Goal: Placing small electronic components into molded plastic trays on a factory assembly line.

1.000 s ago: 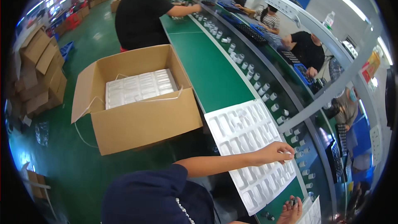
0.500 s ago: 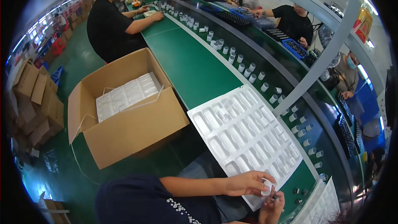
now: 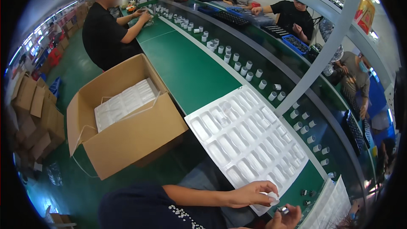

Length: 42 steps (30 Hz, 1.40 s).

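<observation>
My left hand (image 3: 253,195) pinches a small white rounded cap-like piece (image 3: 273,199) over the lower corner of a white moulded plastic tray (image 3: 231,164). Just beside it, my right hand (image 3: 291,217) has its fingers curled round a small shiny silver-and-dark part (image 3: 283,210). The two pieces are apart. The tray lies tilted across the green bench edge, with rows of long hollows; a few clear or white pieces sit in some of them. Several small dark parts (image 3: 304,192) lie on the bench near my right hand.
On the left stands an open cardboard box (image 3: 135,144) with stacked white trays (image 3: 126,101). White cylinders (image 3: 249,76) line the conveyor beyond the bench (image 3: 186,72). A grey post (image 3: 316,63) rises at the right. More trays (image 3: 333,199) lean near right. Co-workers sit along the line.
My hands have drawn apart; the white piece stays in the left, and the silver-and-dark part now shows in the right. The co-worker at left has raised their hands. The view has shifted slightly.
</observation>
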Available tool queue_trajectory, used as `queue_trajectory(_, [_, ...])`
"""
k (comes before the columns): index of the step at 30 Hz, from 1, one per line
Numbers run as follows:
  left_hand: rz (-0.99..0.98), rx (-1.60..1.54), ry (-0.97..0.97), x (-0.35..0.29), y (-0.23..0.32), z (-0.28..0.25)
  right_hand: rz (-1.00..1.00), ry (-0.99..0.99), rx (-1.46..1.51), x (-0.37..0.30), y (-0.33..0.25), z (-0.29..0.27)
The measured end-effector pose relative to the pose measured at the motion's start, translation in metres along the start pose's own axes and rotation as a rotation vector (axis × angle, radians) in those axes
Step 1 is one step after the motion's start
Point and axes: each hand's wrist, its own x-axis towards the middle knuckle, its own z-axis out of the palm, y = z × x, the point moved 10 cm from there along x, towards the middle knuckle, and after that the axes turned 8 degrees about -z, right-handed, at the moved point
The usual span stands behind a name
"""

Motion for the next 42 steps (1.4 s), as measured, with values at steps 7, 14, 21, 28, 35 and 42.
queue_trajectory(7, [0.078, 0.042, 0.109, -0.004, 0.002, -0.008, 0.024, -0.264, -0.417, 0.003, -0.004, 0.023])
queue_trajectory(14, [0.092, 0.299, 0.174, -0.005, 0.011, -0.018, -0.378, -0.567, -0.697, 0.005, -0.027, 0.053])
queue_trajectory(21, [0.031, 0.47, 0.09, -0.001, 0.004, -0.011, -0.228, -0.491, -0.416, -0.005, -0.009, 0.026])
queue_trajectory(28, [-0.032, 0.151, 0.054, 0.009, -0.022, -0.006, -0.645, -0.249, -0.586, 0.003, -0.067, 0.044])
queue_trajectory(35, [0.039, 0.275, -0.054, 0.009, -0.016, 0.002, -0.429, -0.233, -0.647, 0.006, -0.058, 0.045])
queue_trajectory(42, [0.01, 0.425, 0.054, 0.019, -0.013, 0.01, -0.527, -0.296, -0.745, 0.007, -0.062, 0.042])
